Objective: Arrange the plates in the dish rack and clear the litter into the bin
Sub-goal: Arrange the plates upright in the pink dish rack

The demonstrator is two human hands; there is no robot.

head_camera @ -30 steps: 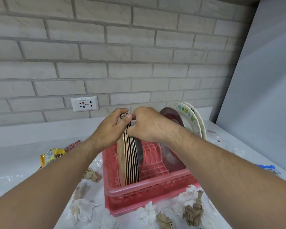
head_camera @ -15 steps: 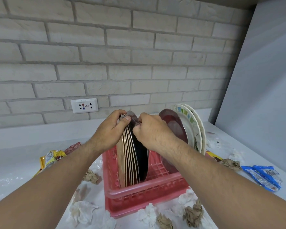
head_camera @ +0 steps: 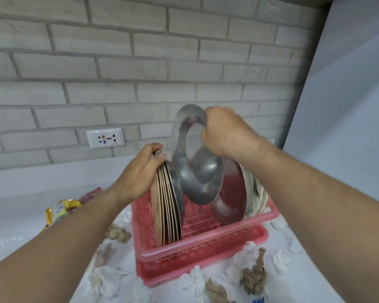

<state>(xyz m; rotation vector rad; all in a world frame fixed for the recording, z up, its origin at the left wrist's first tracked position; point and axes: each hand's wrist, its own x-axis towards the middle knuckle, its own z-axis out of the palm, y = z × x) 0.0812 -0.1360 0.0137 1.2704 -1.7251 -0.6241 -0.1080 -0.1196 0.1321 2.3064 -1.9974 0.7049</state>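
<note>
A pink plastic dish rack point(head_camera: 197, 248) sits on the white counter. My left hand point(head_camera: 140, 173) grips the top of a stack of gold-rimmed plates point(head_camera: 167, 206) standing on edge at the rack's left side. My right hand point(head_camera: 225, 133) grips the rim of a steel plate point(head_camera: 195, 169) and holds it lifted above the rack's middle. Another steel plate point(head_camera: 232, 193) and a patterned white plate point(head_camera: 255, 193) lean at the rack's right end.
Crumpled white tissues point(head_camera: 106, 278) and brown paper balls point(head_camera: 253, 278) lie around the rack's front. A yellow snack wrapper point(head_camera: 60, 209) lies to the left. A wall socket point(head_camera: 105, 138) sits on the brick wall. A grey panel point(head_camera: 348, 106) stands at right.
My right hand has pulled a steel plate out of the left stack and raised it up and to the right. My left hand stays on the stack.
</note>
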